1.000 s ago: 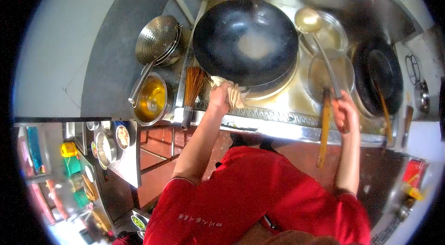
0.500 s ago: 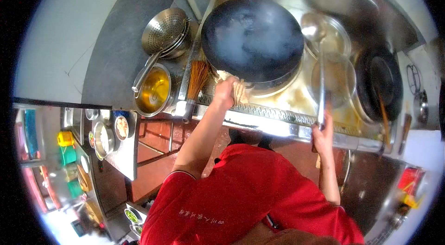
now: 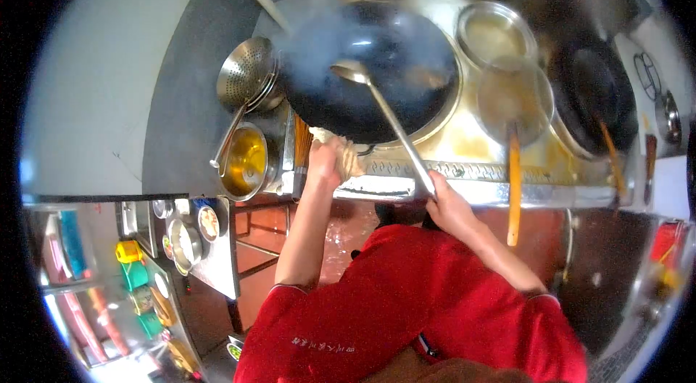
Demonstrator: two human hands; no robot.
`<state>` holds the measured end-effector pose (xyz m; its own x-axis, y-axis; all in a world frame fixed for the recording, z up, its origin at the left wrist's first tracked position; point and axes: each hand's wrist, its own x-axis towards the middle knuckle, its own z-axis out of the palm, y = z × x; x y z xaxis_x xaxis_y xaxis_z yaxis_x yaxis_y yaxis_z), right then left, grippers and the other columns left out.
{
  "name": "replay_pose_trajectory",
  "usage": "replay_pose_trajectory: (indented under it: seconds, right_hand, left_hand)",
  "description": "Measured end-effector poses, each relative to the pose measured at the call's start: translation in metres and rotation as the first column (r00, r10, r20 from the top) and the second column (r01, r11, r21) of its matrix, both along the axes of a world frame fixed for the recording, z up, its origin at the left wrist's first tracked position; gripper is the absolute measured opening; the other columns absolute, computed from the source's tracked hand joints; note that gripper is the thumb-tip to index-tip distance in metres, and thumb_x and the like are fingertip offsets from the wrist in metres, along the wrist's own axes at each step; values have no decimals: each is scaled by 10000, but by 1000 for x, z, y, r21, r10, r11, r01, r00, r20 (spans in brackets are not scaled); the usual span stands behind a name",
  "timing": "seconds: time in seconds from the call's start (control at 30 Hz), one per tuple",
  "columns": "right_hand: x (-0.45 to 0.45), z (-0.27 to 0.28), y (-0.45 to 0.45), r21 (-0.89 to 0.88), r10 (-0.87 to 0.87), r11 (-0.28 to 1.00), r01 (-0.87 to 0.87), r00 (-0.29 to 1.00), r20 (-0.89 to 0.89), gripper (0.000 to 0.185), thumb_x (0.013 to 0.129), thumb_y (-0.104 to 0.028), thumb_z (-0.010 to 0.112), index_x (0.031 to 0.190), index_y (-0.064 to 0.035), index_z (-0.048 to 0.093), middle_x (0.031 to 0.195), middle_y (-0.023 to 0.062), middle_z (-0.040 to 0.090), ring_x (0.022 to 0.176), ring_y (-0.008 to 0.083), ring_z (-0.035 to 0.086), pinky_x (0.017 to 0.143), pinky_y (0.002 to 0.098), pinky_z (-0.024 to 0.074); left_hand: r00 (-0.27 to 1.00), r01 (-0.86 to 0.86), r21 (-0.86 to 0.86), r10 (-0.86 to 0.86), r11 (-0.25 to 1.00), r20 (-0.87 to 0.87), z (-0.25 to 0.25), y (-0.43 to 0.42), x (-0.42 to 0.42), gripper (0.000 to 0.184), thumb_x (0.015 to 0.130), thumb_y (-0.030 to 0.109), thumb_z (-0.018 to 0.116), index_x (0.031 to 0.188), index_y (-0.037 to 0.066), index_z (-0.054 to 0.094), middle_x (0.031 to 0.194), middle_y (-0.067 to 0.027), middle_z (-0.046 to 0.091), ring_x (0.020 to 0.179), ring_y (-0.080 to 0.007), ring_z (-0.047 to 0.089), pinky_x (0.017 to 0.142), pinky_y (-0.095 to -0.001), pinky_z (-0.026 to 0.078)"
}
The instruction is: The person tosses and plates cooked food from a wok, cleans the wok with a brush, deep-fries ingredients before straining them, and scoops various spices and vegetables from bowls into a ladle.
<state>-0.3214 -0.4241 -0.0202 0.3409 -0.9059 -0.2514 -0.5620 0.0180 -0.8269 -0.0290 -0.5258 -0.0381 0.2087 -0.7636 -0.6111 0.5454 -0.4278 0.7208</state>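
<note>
A black wok [image 3: 406,104] sits on the stove, smoke rising from it. My left hand [image 3: 324,163] is closed on a folded beige cloth [image 3: 349,160] pressed to the wok's near left edge; the cloth hides what its fingertips grip. Fingers wrapped round its long handle, my right hand [image 3: 453,205] holds a metal ladle [image 3: 397,126]. The ladle's bowl is over the middle of the wok; contact with the wok's surface is hard to judge through the smoke. A brownish patch shows on the wok's right inner side.
Left of the wok are a perforated strainer [image 3: 245,77], a bowl of yellow oil [image 3: 246,160] and a bamboo brush [image 3: 301,140], partly covered. To the right are a metal pot [image 3: 498,34], a wooden-handled mesh skimmer [image 3: 514,187] and another black wok [image 3: 594,93]. Flame glows behind.
My right hand has carried the ladle left from above the metal pot to over the wok. The wok has shifted left with my left hand, covering more of the brush. Flame now shows behind.
</note>
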Motion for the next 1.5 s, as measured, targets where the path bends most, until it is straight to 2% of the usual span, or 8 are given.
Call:
replay_pose_trajectory:
  seconds: [0.17, 0.3, 0.67, 1.0, 1.13, 1.17, 1.27, 1.5]
  right_hand:
    - [21, -16, -1, 103, 42, 993, -54, 993, 112, 478, 875, -32, 554, 1294, 28, 331, 1003, 340, 597, 920, 493, 613, 798, 523, 510]
    - [44, -58, -1, 26, 25, 999, -30, 988, 152, 424, 882, -55, 514, 1243, 57, 320, 835, 296, 621, 752, 440, 652, 653, 512, 527]
    - [56, -111, -12, 133, -209, 976, 173, 916, 342, 410, 894, -133, 535, 1218, 23, 337, 745, 301, 586, 716, 489, 591, 649, 547, 440]
    - [28, -87, -22, 149, -164, 980, 129, 953, 256, 400, 872, -115, 542, 1186, 50, 357, 827, 306, 599, 799, 467, 620, 720, 529, 470]
    - [19, -88, -40, 173, -158, 977, 125, 969, 191, 487, 881, -64, 552, 1315, 75, 380, 764, 162, 602, 639, 269, 596, 562, 406, 506]
    - [19, -85, -42, 168, -185, 974, 154, 964, 190, 484, 878, -65, 557, 1313, 58, 386, 770, 170, 603, 661, 268, 608, 578, 408, 513]
    - [12, -61, -48, 56, -257, 966, 251, 930, 261, 406, 864, -74, 552, 1244, 16, 441, 901, 211, 629, 749, 318, 632, 669, 430, 511]
    - [-21, -33, -40, -54, -351, 930, 365, 921, 170, 514, 863, -44, 572, 1333, 35, 380, 908, 240, 652, 766, 312, 662, 665, 418, 550]
  left_hand:
    - [918, 136, -154, -66, 979, 391, 75, 15, -29, 88, 860, 5, 515, 919, -52, 547, 850, -141, 605, 786, -240, 632, 677, -386, 556]
    - [525, 252, -115, -36, 961, 851, 70, 17, -25, 255, 802, 78, 577, 961, -122, 564, 880, -181, 648, 765, -262, 625, 745, -367, 504]
    - [122, 411, -72, 23, 909, 992, 119, 81, -129, 189, 736, 50, 589, 813, -120, 561, 725, -262, 607, 660, -398, 607, 682, -464, 482]
    - [631, 378, -198, -95, 904, 770, 111, 52, -114, 67, 826, -14, 541, 834, -79, 529, 709, -108, 587, 604, -167, 561, 514, -320, 469]
    - [710, 228, -52, -130, 972, 692, 43, 5, -46, 235, 882, 22, 577, 1053, -104, 476, 934, -184, 594, 775, -174, 593, 562, -321, 503]
    - [402, 322, 69, -202, 944, 893, -12, -12, -3, 265, 886, 21, 560, 1100, -114, 481, 979, -197, 581, 850, -189, 599, 612, -331, 530]
    - [873, 190, -10, -164, 982, 458, 19, -22, -18, 266, 909, 35, 492, 1148, -82, 506, 964, -170, 591, 837, -240, 632, 631, -363, 556]
    - [71, 649, 434, -618, 624, 783, 40, -77, 50, 484, 920, 307, 583, 1188, -96, 560, 1025, -244, 682, 957, -319, 683, 842, -393, 526]
